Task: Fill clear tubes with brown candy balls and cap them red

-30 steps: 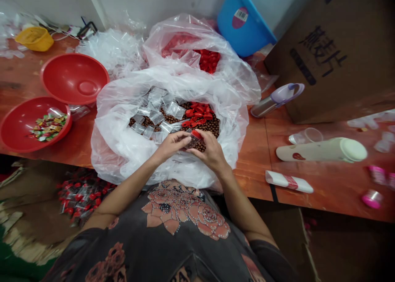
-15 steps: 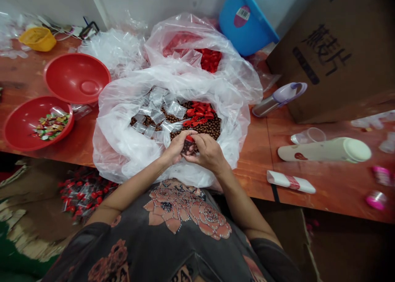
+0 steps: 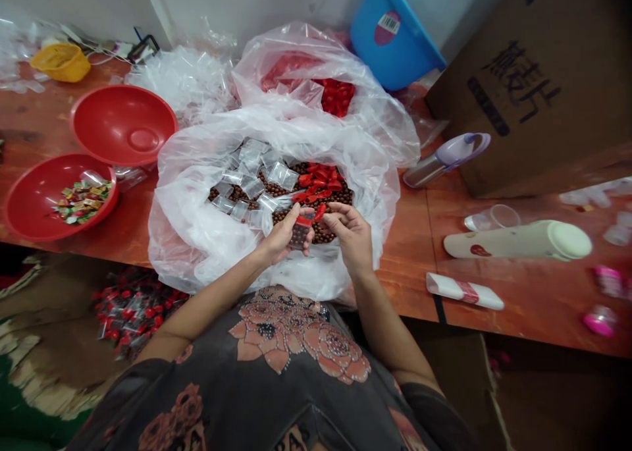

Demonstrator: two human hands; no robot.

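My left hand [image 3: 285, 235] is closed around a small clear plastic box [image 3: 298, 236], full of brown balls, with a red strip near its top. Just to the right, my right hand [image 3: 353, 237] pinches a small red plastic piece [image 3: 320, 211] between thumb and fingertips. Both hands are over a white plastic bag [image 3: 190, 227] with its mouth spread wide. Inside it lie many brown chocolate-like balls [image 3: 340, 204], several clear plastic boxes [image 3: 253, 186], and a heap of red plastic pieces [image 3: 323, 174].
Behind stands another bag [image 3: 395, 118] of red pieces, near a blue bucket [image 3: 405, 43]. Two red bowls [image 3: 123, 118] are at left, one holding wrapped sweets [image 3: 83, 201]. A carton [image 3: 533, 95], a tumbler [image 3: 439, 161] and a pale bottle [image 3: 503, 240] stand right. Filled boxes [image 3: 135, 313] lie below the table.
My hands were together around the box. Now my right hand has moved away to the right and pinches a red piece, while my left keeps the box, now more visible.
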